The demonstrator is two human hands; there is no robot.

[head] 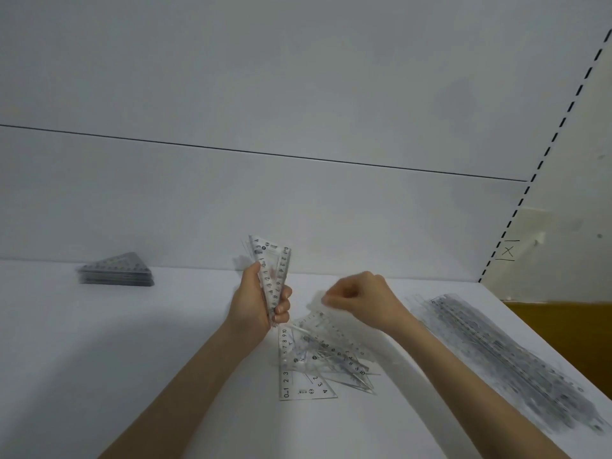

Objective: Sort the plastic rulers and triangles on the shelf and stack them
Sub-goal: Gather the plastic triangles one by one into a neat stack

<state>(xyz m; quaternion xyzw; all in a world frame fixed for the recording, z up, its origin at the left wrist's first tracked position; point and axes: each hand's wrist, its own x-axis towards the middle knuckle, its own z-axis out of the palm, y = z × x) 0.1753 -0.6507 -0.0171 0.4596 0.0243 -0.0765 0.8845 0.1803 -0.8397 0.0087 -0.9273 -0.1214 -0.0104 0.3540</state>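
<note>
The left hand [256, 303] grips a bundle [273, 260] of clear triangles. Its thumb lies along the bundle's near edge and its fingers [283, 308] curl round the far one. The bundle stands nearly upright, and most of it rises above the fingers, printed scales facing the camera.

The right hand [362, 294] is just to the right of those fingers, apart from them. Its fingers are curled in, and their tips [331, 298] pinch the top of a single clear triangle [317, 304]. That triangle is blurred, so its outline is hard to follow. It hangs down from the fingertips toward the pile [318, 362].

The pile lies flat on the shelf [132, 359], directly below both sets of fingers and nearer the camera. It is a loose heap of clear triangles crossing each other at odd angles. The lowest one shows its numbers plainly.

Well to the left of the left fingers, a squared-up stack [117, 273] of triangles sits near the wall [298, 200]. Well to the right of the right fingers, long rulers [510, 356] lie in a band running from the back toward the front right edge. They are blurred. Beyond them, past the shelf's edge, there is part of a yellow-brown box [569, 329].
</note>
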